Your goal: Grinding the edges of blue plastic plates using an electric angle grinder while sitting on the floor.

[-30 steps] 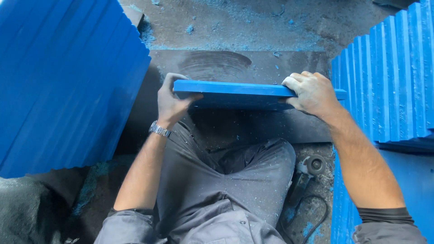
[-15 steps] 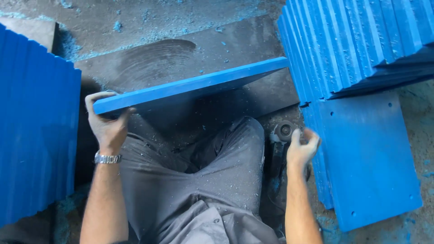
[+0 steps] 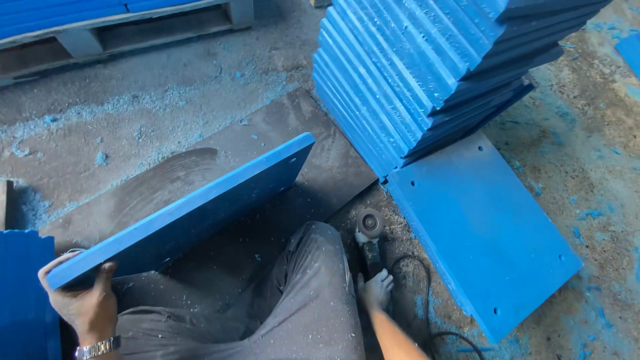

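Two hands share the work: the left hand (image 3: 85,303) clamps one end of a blue panel (image 3: 193,210), fingers curled over the top edge and thumb pressed on the face below, while the right hand (image 3: 375,290) lies on the body of an angle grinder (image 3: 369,241) on the floor, fingers loosely spread over it; whether they have closed round it I cannot tell. Only that one end is gripped, so the panel stands tilted on its long edge across the dark steel plate (image 3: 267,140), its far corner well out from the hand and near the leaning stack of panels (image 3: 427,73). Handling this well means, I judge, keeping the panel's lower edge braced against the plate or the grey trousers (image 3: 300,300) so its weight does not twist the wrist, and taking a full, firm hold of the grinder before lifting it. Its disc points away from the person towards the stack, and its black cable (image 3: 427,300) loops just beside the right forearm, so the cord should be kept behind the tool and off the flat panel (image 3: 487,233) lying to the right. Blue shavings (image 3: 100,107) litter the floor; footing and grip could slip there.
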